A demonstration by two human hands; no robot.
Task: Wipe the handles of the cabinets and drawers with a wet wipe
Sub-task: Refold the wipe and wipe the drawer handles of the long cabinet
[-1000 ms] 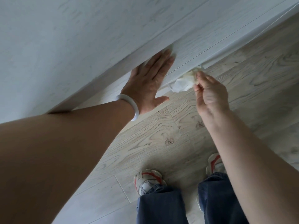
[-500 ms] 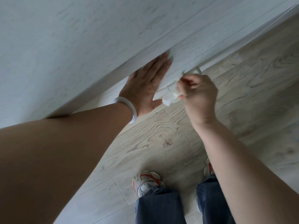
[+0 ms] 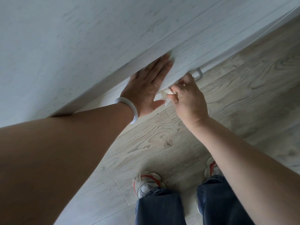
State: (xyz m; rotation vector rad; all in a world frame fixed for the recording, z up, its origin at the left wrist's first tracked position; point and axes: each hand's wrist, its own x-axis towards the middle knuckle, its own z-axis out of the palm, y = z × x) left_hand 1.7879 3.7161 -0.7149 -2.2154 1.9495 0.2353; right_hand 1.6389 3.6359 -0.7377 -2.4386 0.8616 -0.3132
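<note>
While left hand (image 3: 146, 88) flat on drawer (image 3: 186, 51), right hand (image 3: 186, 95) pinching wet wipe (image 3: 164, 95) against handle (image 3: 198, 74).

We list: pale wood-grain floor (image 3: 162, 140); 2 white-and-red sneakers (image 3: 146, 182); dark blue jeans (image 3: 160, 207); 1 white bangle (image 3: 128, 109).

A home: white cabinet (image 3: 97, 38) above pale wood-plank floor (image 3: 243, 95).

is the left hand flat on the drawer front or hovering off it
Touching. The head view shows the left hand lying flat, fingers straight, against the white drawer front, with no gap visible under the palm or fingertips.
</note>
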